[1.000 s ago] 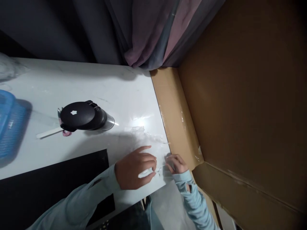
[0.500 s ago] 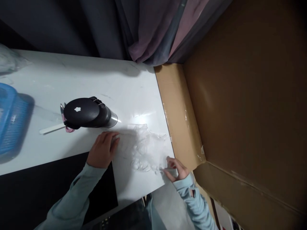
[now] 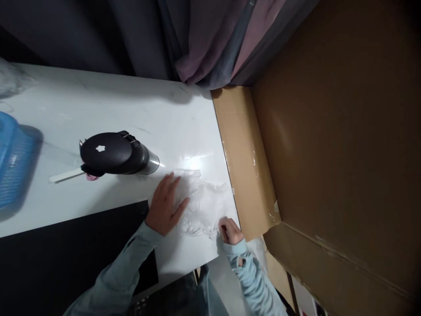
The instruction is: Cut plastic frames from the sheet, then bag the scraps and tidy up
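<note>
A crumpled clear plastic bag (image 3: 207, 204) lies flattened near the right end of the white table. My left hand (image 3: 166, 204) rests over its left side, fingers spread and palm down. At the bag's lower right corner, my right hand (image 3: 231, 230) is curled closed, apparently on the edge of the plastic; its fingertips are partly hidden. Just beyond my left hand stands a black-lidded bottle (image 3: 112, 153) with a clear lower body.
Behind the bottle, a white-handled tool (image 3: 67, 175) and something pink (image 3: 92, 177) partly show. A blue basket (image 3: 13, 162) stands at far left, below another clear plastic bundle (image 3: 13, 79). A black mat (image 3: 75, 259) lies in front. Large cardboard (image 3: 329, 131) rises at right; curtains (image 3: 210, 39) hang behind.
My left hand has moved right, onto the plastic bag, with its fingers spread wider. My right hand has shifted slightly left and its fingers have curled in. The view has shifted a little.
</note>
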